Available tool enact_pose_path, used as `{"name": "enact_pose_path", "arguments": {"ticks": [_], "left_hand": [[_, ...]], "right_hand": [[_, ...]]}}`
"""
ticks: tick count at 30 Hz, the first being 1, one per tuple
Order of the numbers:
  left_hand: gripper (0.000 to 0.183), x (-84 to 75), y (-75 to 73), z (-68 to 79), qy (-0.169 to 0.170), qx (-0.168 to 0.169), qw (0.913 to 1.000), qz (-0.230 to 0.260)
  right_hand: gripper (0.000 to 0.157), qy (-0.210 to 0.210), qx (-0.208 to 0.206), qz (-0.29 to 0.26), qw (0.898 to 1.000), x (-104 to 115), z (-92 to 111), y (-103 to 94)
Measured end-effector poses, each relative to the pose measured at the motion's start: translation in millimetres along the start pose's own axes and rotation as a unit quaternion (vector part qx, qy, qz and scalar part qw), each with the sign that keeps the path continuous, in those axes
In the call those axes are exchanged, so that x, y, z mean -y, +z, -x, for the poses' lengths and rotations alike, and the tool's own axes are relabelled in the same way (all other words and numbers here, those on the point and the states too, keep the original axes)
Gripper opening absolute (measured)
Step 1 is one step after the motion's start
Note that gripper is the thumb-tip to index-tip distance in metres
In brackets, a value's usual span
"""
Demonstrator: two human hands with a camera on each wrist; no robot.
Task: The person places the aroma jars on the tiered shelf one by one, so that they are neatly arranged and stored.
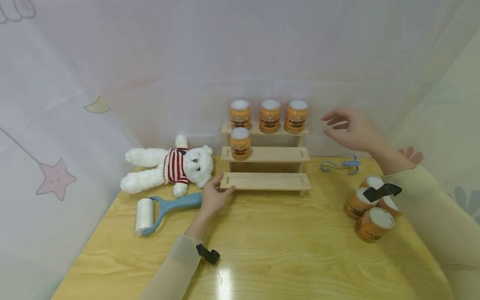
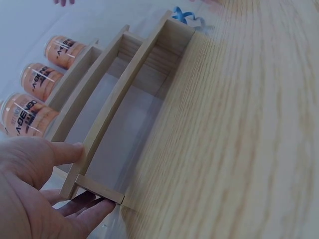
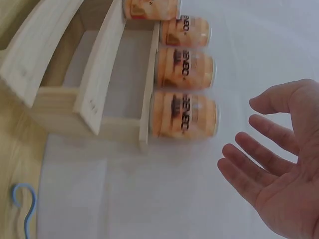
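Observation:
A three-step wooden display rack (image 1: 268, 181) stands against the back cloth. My left hand (image 1: 213, 198) grips the left end of its lowest step; in the left wrist view the thumb (image 2: 67, 153) presses the step's edge while the fingers curl about the end panel. Three orange cans with white lids line the top step, the rightmost can (image 1: 296, 116) nearest my right hand. One more can (image 1: 240, 144) sits at the left of the middle step. My right hand (image 1: 352, 129) hovers right of the rack, fingers loosely bent, holding nothing in the right wrist view.
Several more orange cans (image 1: 374, 225) cluster on the table (image 1: 277, 246) at the right, partly behind the right forearm. A blue hook (image 1: 342, 164) lies right of the rack. At left lie a white teddy bear (image 1: 176, 166) and a blue-handled lint roller (image 1: 144, 216).

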State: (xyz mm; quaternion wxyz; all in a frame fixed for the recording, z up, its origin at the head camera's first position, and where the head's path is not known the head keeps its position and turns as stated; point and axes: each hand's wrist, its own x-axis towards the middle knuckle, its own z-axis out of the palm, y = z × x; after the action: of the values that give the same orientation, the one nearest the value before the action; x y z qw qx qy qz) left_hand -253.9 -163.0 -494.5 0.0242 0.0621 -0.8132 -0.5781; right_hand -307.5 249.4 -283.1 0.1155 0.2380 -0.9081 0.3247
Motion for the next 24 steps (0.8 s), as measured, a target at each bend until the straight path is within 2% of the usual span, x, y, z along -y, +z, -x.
{"name": "enact_pose_path", "arguments": {"ticks": [6, 11, 17, 24], "left_hand": [[0.08, 0.3, 0.1, 2.0, 0.006, -0.004, 1.0, 0.007], [0.079, 1.0, -0.1, 3.1, 0.007, -0.004, 1.0, 0.004], [0.079, 1.5, -0.8, 3.3, 0.011, -0.007, 0.9999, 0.004], [0.078, 1.8, 0.5, 1.7, 0.02, -0.01, 0.9997, 0.005]], "right_hand": [[0.032, 0.013, 0.049, 0.022, 0.998, -29, 42, -14.0], [0.032, 0.027, 0.09, 0.049, 0.994, -51, 83, -15.3], [0.033, 0.039, 0.091, 0.069, 0.993, -71, 121, -10.2], [0.039, 0.058, 0.09, 0.107, 0.988, -82, 146, 1.3]]}}
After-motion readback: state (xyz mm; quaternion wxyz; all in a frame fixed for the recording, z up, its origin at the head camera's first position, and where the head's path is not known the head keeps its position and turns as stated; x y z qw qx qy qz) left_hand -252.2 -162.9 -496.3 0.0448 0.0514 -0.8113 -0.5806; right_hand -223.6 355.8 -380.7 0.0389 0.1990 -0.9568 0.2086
